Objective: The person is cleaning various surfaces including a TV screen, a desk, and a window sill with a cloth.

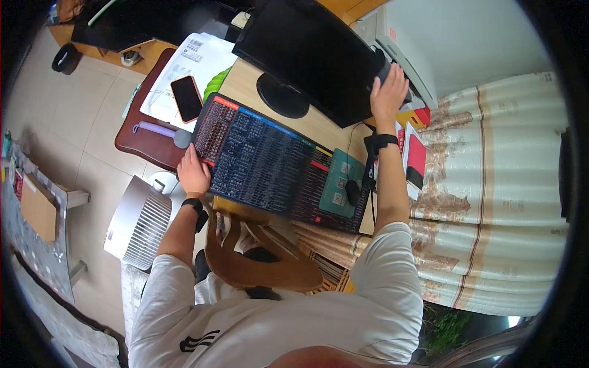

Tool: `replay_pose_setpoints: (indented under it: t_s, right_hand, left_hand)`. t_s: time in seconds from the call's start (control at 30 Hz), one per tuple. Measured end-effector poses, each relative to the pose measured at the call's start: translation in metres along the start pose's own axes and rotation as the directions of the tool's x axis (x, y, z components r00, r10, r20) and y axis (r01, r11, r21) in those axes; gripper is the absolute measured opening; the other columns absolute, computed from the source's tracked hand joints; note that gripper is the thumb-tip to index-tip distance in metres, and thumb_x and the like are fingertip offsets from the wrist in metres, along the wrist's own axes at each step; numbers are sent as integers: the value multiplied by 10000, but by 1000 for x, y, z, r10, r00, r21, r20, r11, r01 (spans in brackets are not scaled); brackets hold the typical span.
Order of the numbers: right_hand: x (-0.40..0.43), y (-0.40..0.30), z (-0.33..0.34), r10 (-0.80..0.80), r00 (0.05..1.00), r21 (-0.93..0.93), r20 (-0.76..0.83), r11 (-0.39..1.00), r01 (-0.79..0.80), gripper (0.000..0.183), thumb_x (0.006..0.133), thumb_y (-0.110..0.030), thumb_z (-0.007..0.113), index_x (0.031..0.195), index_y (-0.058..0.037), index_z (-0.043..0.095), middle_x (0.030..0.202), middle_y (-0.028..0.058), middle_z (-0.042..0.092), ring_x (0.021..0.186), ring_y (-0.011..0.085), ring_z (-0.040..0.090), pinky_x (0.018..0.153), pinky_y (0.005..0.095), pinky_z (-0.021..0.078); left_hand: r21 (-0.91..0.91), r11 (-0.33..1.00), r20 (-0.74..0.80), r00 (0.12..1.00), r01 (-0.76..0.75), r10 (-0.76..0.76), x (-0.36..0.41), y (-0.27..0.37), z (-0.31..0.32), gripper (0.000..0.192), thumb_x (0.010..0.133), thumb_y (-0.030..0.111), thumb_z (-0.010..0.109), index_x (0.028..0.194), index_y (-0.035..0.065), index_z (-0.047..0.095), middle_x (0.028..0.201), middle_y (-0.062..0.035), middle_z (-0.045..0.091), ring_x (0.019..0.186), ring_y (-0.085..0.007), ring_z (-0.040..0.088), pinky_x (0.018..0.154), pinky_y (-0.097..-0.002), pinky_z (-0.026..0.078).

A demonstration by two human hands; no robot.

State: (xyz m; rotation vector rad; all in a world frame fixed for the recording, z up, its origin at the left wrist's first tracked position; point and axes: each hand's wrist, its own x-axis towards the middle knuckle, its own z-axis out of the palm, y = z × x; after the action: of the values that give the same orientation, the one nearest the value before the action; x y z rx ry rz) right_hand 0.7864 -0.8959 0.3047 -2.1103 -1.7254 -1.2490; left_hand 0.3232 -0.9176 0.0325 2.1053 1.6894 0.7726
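Observation:
My left hand (193, 172) rests at the near left corner of a large dark desk mat (262, 158) printed with rows of writing, its fingers extended. At the right end of a black monitor (313, 50), my right hand (390, 96) lies over a dark grey cloth-like item (381, 69), which shows on both sides of the hand. The palm hides how firmly it is held. A black mouse (353, 192) sits on a green mouse pad (341, 184) at the mat's right end. The monitor's round base (281, 97) stands behind the mat.
A phone (187, 99) lies on white printed packaging (177, 69), beside a purple-handled tool (156, 129). A brown chair (264, 271) stands between me and the desk. A white slatted appliance (142, 223) is at left. Books (415, 158) and curtains (487, 193) are at right.

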Motion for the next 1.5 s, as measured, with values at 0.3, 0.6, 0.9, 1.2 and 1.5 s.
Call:
replay_pose_setpoints:
  t_s: [0.3, 0.6, 0.9, 1.2, 1.5]
  right_hand:
    - [83, -118, 32, -170, 984, -60, -49, 984, 167, 653, 892, -377, 565, 1419, -49, 364, 1487, 148, 326, 1382, 333, 285, 1107, 566, 202]
    - [134, -216, 31, -294, 955, 46, -43, 954, 296, 641, 874, -308, 584, 1435, -96, 359, 1537, 109, 237, 1422, 314, 189, 1147, 559, 122]
    - [38, -236, 100, -619, 770, 115, 155, 786, 608, 554, 873, -159, 490, 1421, -160, 408, 1535, 24, 309, 833, 136, 578, 928, 330, 374]
    - [91, -223, 70, -591, 803, -11, 74, 805, 593, 607, 860, -350, 596, 1419, -220, 399, 1504, -5, 332, 1390, 178, 274, 1145, 463, 178]
    - [134, -211, 25, -419, 895, -3, -152, 906, 423, 608, 839, -363, 621, 1345, -68, 457, 1385, 110, 449, 1317, 260, 372, 1093, 476, 272]
  left_hand:
    - [10, 1000, 4, 1000, 7, -7, 1, 1, -5, 648, 779, 152, 575, 1380, -4, 389, 1298, -156, 522, 1077, -297, 536, 906, -409, 406]
    - [22, 1000, 4, 1000, 2, -2, 1, 1, -5, 653, 771, 154, 577, 1374, -14, 393, 1304, -152, 514, 1084, -284, 530, 916, -393, 400]
    - [10, 1000, 8, 1000, 10, -10, 3, 3, -3, 653, 765, 147, 579, 1373, -12, 400, 1302, -149, 519, 1087, -280, 534, 916, -387, 399]
    - [20, 1000, -16, 1000, -11, 11, 2, 2, -6, 645, 763, 148, 576, 1367, -7, 407, 1292, -147, 523, 1077, -280, 533, 903, -386, 402]
    - [26, 1000, -12, 1000, -9, 9, 1, 1, -2, 641, 765, 146, 575, 1368, 4, 409, 1302, -140, 521, 1083, -279, 536, 914, -396, 402]
